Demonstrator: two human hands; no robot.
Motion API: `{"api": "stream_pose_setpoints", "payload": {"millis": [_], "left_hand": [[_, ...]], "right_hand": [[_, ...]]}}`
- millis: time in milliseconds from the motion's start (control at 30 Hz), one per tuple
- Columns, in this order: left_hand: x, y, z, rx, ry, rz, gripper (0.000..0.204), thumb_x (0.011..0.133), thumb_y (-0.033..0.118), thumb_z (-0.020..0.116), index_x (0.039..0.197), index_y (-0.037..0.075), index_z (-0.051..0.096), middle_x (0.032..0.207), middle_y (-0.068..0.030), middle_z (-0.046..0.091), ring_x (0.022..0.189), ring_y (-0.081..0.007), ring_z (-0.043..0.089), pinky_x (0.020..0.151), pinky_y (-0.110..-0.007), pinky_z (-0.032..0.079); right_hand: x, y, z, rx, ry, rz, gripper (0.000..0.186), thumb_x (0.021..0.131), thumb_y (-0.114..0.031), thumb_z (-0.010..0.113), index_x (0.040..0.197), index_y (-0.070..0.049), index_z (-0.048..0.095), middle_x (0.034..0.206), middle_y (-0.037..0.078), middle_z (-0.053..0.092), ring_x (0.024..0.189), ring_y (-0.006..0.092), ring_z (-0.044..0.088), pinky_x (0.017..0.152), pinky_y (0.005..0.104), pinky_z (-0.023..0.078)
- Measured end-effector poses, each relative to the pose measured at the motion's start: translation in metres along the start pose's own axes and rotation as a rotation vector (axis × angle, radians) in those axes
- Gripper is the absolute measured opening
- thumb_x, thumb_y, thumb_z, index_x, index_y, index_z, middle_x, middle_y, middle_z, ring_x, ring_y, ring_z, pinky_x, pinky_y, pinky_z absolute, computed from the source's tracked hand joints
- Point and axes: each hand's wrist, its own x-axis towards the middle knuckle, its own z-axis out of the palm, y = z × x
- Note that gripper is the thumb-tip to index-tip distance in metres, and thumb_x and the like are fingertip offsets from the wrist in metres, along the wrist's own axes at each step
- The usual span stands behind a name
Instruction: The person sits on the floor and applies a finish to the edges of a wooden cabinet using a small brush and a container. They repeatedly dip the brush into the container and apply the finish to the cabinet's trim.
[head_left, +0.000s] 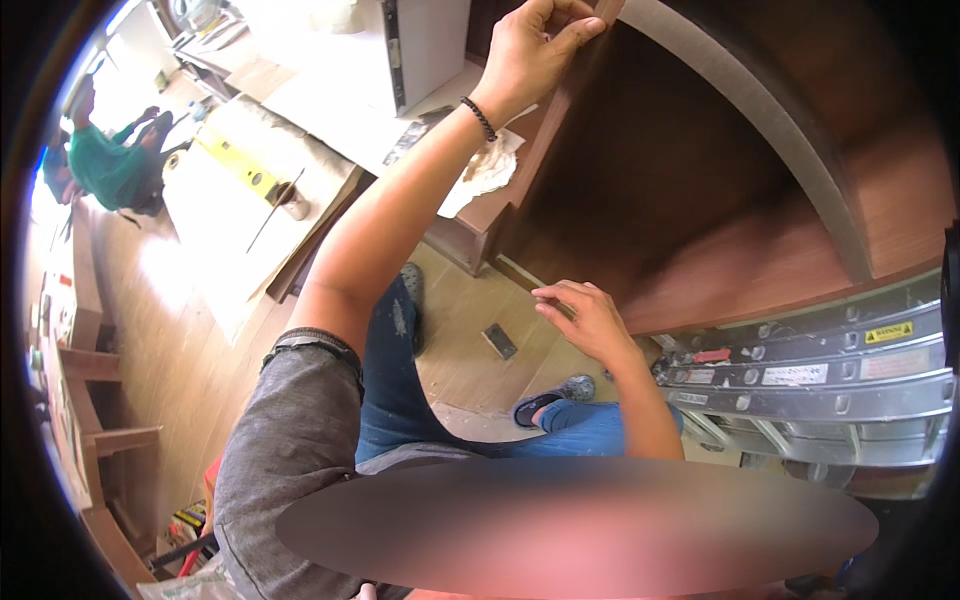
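My left hand (pixel 535 58), with a dark beaded bracelet at the wrist, is raised to the edge of a brown wooden cabinet (pixel 560 150). Its thumb and fingers are bent together beside that edge; whatever they pinch is too small to make out. Lower down, in front of the cabinet's dark opening, hovers my right hand (pixel 590 318). Its fingers are loosely bent, with the thumb apart, and nothing shows in them. A crumpled white paper or cloth (pixel 485 175) lies on the cabinet ledge below my left wrist.
An aluminium ladder (pixel 800 378) lies along the right. A dark rectangular block (pixel 498 341) rests on the wooden floor near my feet. At left, a worktable (pixel 225 215) bears a yellow level (pixel 236 163) and a small cup (pixel 295 205). A person in green (pixel 105 165) is beyond it.
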Motion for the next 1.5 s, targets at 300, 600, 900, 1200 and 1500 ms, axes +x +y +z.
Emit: {"api": "stream_pose_setpoints", "payload": {"millis": [300, 600, 900, 1200, 1500], "left_hand": [[-0.019, -0.049, -0.019, -0.25, -0.146, -0.288, 0.023, 0.102, 0.023, 0.07, 0.11, 0.001, 0.07, 0.095, -0.0019, 0.07, 0.09, -0.0098, 0.066, 0.084, -0.027, 0.055], [-0.065, -0.06, -0.047, -0.164, -0.092, -0.444, 0.03, 0.107, 0.027, 0.061, 0.105, -0.003, 0.066, 0.089, -0.0052, 0.069, 0.079, -0.0122, 0.065, 0.076, -0.027, 0.054], [-0.072, -0.041, -0.052, 0.137, -0.073, -0.233, 0.019, 0.103, 0.021, 0.064, 0.104, 0.003, 0.07, 0.09, -0.0099, 0.075, 0.078, -0.0168, 0.071, 0.072, -0.033, 0.055], [-0.009, -0.015, -0.057, 0.408, 0.03, 0.444, 0.014, 0.094, 0.021, 0.074, 0.103, 0.01, 0.073, 0.093, -0.0058, 0.073, 0.083, -0.0251, 0.069, 0.075, -0.037, 0.055], [0.026, 0.02, -0.014, 0.344, 0.167, 0.589, 0.01, 0.087, 0.01, 0.077, 0.092, 0.008, 0.068, 0.087, -0.0086, 0.067, 0.084, -0.0309, 0.064, 0.075, -0.04, 0.05]], "right_hand": [[0.012, 0.003, 0.013, -0.074, -0.044, 0.053, 0.022, 0.097, -0.026, 0.07, 0.113, -0.012, 0.074, 0.106, 0.008, 0.074, 0.098, 0.0334, 0.068, 0.088, 0.0422, 0.054], [0.046, -0.026, -0.046, -0.15, 0.525, -0.111, 0.009, 0.089, -0.012, 0.078, 0.095, -0.007, 0.077, 0.094, 0.008, 0.077, 0.089, 0.0255, 0.072, 0.08, 0.0372, 0.054], [0.181, -0.102, -0.183, -0.767, 1.15, -0.555, 0.015, 0.089, -0.027, 0.078, 0.093, -0.012, 0.077, 0.09, 0.004, 0.073, 0.087, 0.0256, 0.066, 0.084, 0.0393, 0.047], [0.177, -0.145, -0.228, -0.642, 0.979, -0.237, 0.012, 0.09, -0.015, 0.075, 0.095, -0.004, 0.074, 0.089, 0.011, 0.074, 0.079, 0.0253, 0.072, 0.074, 0.0376, 0.056], [0.18, -0.122, -0.236, -0.95, 1.067, -0.254, 0.012, 0.09, -0.02, 0.073, 0.091, -0.008, 0.073, 0.089, 0.008, 0.074, 0.086, 0.0267, 0.069, 0.08, 0.0396, 0.049]]}}
